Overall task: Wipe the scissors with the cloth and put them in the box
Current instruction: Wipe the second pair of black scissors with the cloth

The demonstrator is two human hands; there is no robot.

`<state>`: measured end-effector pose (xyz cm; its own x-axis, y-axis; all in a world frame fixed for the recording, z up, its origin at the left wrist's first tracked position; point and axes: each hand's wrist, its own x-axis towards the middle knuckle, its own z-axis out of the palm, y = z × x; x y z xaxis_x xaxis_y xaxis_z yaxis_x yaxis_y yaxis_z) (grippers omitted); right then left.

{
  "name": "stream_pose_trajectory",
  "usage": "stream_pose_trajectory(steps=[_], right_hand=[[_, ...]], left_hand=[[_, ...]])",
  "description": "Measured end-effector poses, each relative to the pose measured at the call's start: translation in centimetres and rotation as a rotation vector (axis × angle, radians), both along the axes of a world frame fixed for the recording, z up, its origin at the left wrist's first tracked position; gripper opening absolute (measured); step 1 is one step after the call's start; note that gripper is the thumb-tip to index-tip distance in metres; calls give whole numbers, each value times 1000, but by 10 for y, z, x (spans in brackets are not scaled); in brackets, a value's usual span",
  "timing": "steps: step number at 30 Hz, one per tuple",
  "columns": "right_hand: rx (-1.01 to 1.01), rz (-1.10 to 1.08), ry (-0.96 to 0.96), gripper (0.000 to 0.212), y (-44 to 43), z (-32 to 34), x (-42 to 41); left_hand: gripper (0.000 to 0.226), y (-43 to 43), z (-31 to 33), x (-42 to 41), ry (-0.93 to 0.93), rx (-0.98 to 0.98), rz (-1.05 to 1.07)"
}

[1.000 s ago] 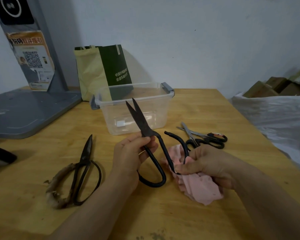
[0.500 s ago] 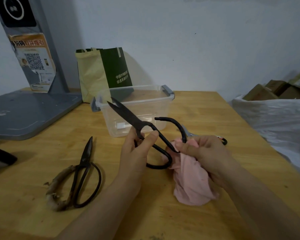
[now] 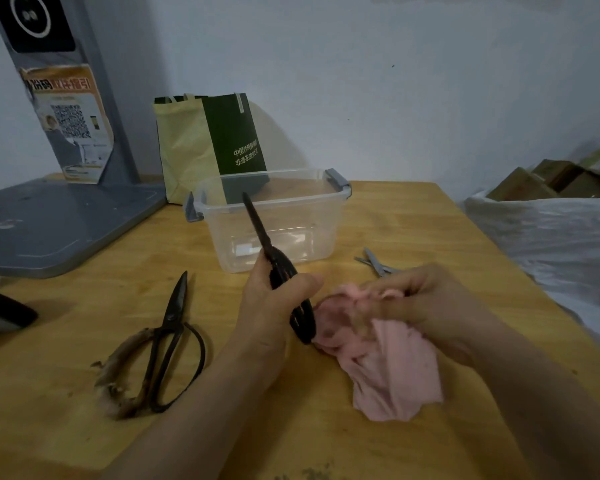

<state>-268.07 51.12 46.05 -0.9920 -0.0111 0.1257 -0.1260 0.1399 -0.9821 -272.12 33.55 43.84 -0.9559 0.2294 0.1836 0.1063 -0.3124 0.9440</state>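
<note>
My left hand (image 3: 274,306) grips a pair of black scissors (image 3: 267,244) around the handles, blades closed and pointing up and away toward the clear plastic box (image 3: 336,216). Beside it, my right hand (image 3: 416,299) holds a crumpled pink cloth (image 3: 392,368), bunched against the lower end of the scissors' handles. The box stands open on the wooden table behind my hands. A second pair of old black scissors (image 3: 168,341) with a frayed wrapped handle lies flat to the left. The tips of small grey scissors (image 3: 374,263) show behind my right hand.
A green and yellow bag (image 3: 208,147) leans on the wall behind the box. A grey stand with a flat base (image 3: 56,220) fills the left back. White plastic sheeting (image 3: 548,237) and cardboard boxes lie past the table's right edge. A dark object (image 3: 0,313) sits at far left.
The scissors' handles and blades have closed together in my left hand, and the blades swung more upright. My right hand with the cloth shifted from the handle loop to the handles' lower end.
</note>
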Motion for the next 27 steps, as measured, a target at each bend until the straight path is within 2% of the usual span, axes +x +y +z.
stream_pose_trajectory(steps=[2,3,7,9,12,17,21,24,27], right_hand=[[-133,-235,61,30,15,-1,-6],[-186,-282,92,35,16,0,-6],[-246,-160,161,47,5,11,0],[-149,-139,262,40,-2,11,2],[-9,-124,330,9,-10,3,-3],[29,-237,412,25,-10,-6,-11],[-37,-447,416,21,-4,-3,-19],[-199,-579,339,13,3,1,-23],[-327,-733,252,7,18,-4,-27]], left_hand=[[53,-1,0,2,51,-60,-46],[56,-1,-1,3,79,-105,-76],[73,5,1,12,199,-259,-249],[75,10,4,17,262,-309,-325],[72,14,2,23,272,-322,-368],[72,15,-4,29,236,-339,-393],[75,16,-4,33,219,-415,-404],[83,15,-4,34,186,-448,-449],[81,14,0,35,122,-349,-479]])
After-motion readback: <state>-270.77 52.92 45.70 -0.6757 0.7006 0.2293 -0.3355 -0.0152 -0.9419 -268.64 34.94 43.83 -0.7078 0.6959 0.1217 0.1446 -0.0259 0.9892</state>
